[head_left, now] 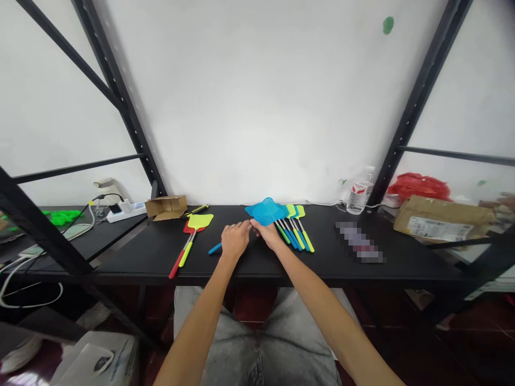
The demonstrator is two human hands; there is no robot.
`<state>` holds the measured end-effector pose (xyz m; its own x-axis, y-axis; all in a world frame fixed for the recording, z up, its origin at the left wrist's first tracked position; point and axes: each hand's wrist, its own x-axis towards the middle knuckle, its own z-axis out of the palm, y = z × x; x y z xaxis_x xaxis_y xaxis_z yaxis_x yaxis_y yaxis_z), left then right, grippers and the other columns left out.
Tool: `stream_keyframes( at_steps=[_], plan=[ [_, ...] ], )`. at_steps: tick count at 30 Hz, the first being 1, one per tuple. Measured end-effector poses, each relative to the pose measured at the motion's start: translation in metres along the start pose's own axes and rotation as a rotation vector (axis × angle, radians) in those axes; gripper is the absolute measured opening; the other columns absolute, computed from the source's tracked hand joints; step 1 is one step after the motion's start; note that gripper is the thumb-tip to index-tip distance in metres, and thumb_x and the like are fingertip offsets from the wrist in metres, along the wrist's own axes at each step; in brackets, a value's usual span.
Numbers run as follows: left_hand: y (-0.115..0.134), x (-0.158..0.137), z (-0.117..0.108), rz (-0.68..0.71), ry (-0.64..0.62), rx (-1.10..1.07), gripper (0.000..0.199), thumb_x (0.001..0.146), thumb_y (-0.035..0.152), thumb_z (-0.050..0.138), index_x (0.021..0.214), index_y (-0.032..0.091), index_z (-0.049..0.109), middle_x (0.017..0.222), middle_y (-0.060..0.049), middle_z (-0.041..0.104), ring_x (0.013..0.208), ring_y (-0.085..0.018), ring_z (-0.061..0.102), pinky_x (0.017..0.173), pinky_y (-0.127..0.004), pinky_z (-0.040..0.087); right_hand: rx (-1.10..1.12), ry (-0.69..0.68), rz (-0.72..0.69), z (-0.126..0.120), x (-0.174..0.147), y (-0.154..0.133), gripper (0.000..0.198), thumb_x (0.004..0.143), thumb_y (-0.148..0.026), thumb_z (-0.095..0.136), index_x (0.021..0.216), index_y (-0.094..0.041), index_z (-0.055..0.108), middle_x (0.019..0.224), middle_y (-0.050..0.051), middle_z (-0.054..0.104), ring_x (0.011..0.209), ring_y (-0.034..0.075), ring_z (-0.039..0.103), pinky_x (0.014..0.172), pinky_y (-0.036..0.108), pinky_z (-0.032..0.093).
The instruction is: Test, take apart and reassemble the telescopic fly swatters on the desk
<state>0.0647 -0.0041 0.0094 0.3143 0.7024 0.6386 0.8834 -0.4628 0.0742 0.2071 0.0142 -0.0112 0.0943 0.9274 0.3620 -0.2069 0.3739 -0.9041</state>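
Over the black tabletop I hold a blue fly swatter (267,210). My left hand (235,239) is closed round its shaft, and the blue handle end sticks out to the left. My right hand (264,230) pinches the swatter near the base of its mesh head; the fingertips are partly hidden. Just right of my right hand, several fly swatters (300,234) with blue, green and yellow handles lie side by side, some heads overlapped by the blue one. On the left lie a yellow fly swatter (200,220) and a red fly swatter (177,264), partly overlapping.
An open cardboard box (166,207) and a yellow-black cutter-like tool (197,210) sit at the back left. A water bottle (359,194) stands at the back right, near a brown package (440,222) and a red bag (419,187). Black shelf posts (116,91) rise at both sides.
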Motion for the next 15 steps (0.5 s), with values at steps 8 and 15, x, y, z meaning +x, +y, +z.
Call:
stream_keyframes(
  at_steps=[8,15],
  plan=[
    [0.0025,-0.0005,-0.0029,-0.002,-0.001,-0.033,0.04,0.103,0.038,0.031,0.106,0.026,0.069,0.095,-0.009,0.073,0.089,-0.025,0.064,0.078,-0.034,0.032,0.006,0.058,-0.011,0.0041,-0.001,0.0004,0.035,0.071,-0.051,0.075,0.078,-0.019,0.062,0.074,-0.001,0.062,0.065,0.013,0.057,0.049,0.022,0.039],
    [0.0027,-0.0015,-0.0033,-0.012,-0.018,0.012,0.041,0.104,0.04,0.029,0.103,0.026,0.068,0.091,-0.009,0.074,0.085,-0.023,0.065,0.075,-0.033,0.032,0.015,0.053,-0.033,0.0039,-0.0015,0.0019,0.037,0.071,-0.052,0.075,0.079,-0.019,0.062,0.072,-0.001,0.061,0.063,0.012,0.054,0.048,0.022,0.039]
  ],
)
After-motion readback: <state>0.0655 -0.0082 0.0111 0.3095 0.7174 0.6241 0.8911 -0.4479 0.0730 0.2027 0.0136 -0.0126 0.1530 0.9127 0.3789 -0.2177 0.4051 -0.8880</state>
